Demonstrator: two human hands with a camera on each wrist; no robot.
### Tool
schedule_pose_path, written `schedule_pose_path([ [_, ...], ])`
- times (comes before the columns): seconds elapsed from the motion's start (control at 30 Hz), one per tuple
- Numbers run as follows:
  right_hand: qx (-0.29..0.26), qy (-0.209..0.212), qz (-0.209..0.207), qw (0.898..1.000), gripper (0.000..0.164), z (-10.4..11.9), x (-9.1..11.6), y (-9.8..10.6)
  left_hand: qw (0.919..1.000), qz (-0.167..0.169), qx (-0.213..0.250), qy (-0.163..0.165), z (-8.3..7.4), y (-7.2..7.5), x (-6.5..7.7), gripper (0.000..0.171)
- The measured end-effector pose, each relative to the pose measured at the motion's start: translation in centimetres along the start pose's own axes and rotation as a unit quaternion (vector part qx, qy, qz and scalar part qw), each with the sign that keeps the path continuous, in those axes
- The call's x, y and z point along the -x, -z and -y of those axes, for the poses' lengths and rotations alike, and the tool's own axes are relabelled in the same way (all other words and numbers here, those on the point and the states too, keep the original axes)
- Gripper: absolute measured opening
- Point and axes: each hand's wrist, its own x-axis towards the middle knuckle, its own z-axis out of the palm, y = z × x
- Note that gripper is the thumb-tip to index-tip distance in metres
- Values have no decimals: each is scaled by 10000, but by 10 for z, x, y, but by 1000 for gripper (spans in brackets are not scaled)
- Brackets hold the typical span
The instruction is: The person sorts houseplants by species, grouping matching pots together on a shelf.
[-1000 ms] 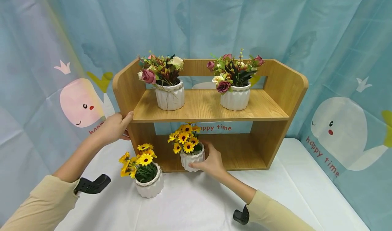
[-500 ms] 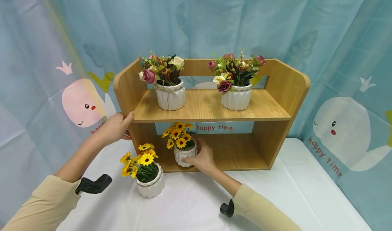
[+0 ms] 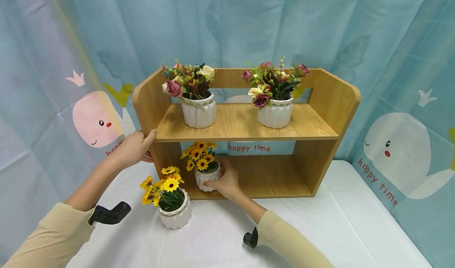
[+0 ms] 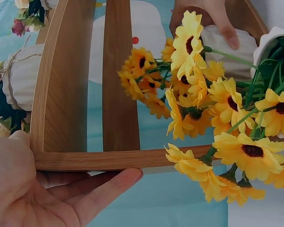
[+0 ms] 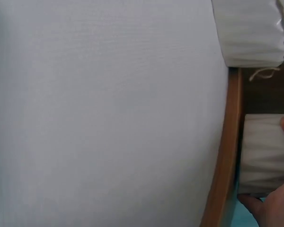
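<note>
My right hand (image 3: 227, 181) holds a white ribbed flowerpot (image 3: 207, 178) of yellow sunflowers, its thumb and fingers around the pot. In the right wrist view, that flowerpot (image 5: 265, 153) sits inside the lower shelf's front edge. At the left side panel of the wooden shelf (image 3: 245, 131), my left hand (image 3: 134, 149) grips the front edge. The left wrist view shows the left hand's fingers (image 4: 102, 191) along the panel's outer face. A second sunflower pot (image 3: 175, 212) stands on the table in front of the shelf's lower left corner.
Two white pots of mixed roses stand on the upper board, one rose pot (image 3: 199, 112) left and one rose pot (image 3: 275, 114) right. A white cloth (image 3: 220, 236) covers the table. Behind hangs a blue curtain (image 3: 245, 27) with printed whales.
My right hand has moved the sunflower pot leftward and slightly back along the lower shelf, toward the left panel. My left hand stays on the panel; the other pots have not moved.
</note>
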Motion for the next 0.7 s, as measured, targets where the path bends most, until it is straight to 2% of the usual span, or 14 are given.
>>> schedule_pose_path([
  [0.13,-85,82,-35,9999,82,-5,1,-4,10000,-4,58,-21,-2,-1,0,71],
  [0.33,-202,-18,57,9998,84,-11,4,-5,10000,-7,26,-59,-3,-3,0,70],
  [0.7,-492,-70,186,9986,89,-4,13,3,9999,-64,55,-79,-1,-1,1,69],
])
